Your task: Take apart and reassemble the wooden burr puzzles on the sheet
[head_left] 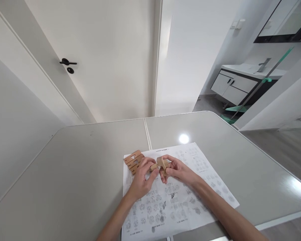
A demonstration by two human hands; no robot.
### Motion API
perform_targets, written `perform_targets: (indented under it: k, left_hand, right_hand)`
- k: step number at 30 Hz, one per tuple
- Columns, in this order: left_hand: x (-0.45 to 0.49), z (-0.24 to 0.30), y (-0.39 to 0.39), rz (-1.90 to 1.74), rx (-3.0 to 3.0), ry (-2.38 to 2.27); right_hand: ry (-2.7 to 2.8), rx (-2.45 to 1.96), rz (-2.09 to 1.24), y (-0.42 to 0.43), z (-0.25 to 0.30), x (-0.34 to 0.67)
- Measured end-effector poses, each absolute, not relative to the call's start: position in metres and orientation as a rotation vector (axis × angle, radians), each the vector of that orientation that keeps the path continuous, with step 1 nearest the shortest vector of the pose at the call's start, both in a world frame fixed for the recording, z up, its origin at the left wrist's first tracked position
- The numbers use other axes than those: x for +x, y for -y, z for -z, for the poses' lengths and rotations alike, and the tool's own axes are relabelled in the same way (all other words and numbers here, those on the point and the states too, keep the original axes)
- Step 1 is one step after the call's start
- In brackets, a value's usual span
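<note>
Both hands meet over a printed instruction sheet point(190, 201) on a grey table point(77, 160). My right hand point(177, 171) is closed round a small cluster of joined wooden puzzle pieces point(163, 163). My left hand point(141, 179) pinches another wooden piece point(154, 167) and holds it against the left side of that cluster. A few notched wooden bars point(133, 160) lie together on the sheet's upper left corner, just beyond my left fingers.
The table has a seam point(147, 135) running away from me and rounded far corners. Behind it stand a white door with a black handle point(67, 62) and a wall. At the right, a vanity cabinet point(234, 85) and a green-handled mop point(263, 80).
</note>
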State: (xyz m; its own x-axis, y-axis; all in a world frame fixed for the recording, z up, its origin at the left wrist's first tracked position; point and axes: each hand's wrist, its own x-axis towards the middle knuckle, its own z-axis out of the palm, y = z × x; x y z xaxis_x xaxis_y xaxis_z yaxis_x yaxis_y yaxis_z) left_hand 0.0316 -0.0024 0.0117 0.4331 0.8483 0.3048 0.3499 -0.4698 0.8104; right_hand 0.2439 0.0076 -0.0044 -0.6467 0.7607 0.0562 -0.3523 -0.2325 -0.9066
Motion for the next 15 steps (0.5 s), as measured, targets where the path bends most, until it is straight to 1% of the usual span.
perform_targets:
  k: [4, 6, 12, 15]
  left_hand:
    - [0.029, -0.010, -0.001, -1.012, 1.965, -1.032]
    - [0.026, -0.007, -0.004, -1.053, 1.956, -1.093]
    - [0.023, 0.005, -0.008, -1.149, 2.171, -1.219]
    - [0.024, 0.007, -0.008, -1.144, 2.216, -1.210]
  right_hand:
    - [1.196, -0.445, -2.064, -0.004, 0.003, 0.251]
    - [1.188, -0.458, -2.065, -0.005, 0.004, 0.255]
    - [1.069, -0.638, -1.817, -0.012, 0.006, 0.258]
    - [1.133, -0.654, -1.830, -0.013, 0.004, 0.256]
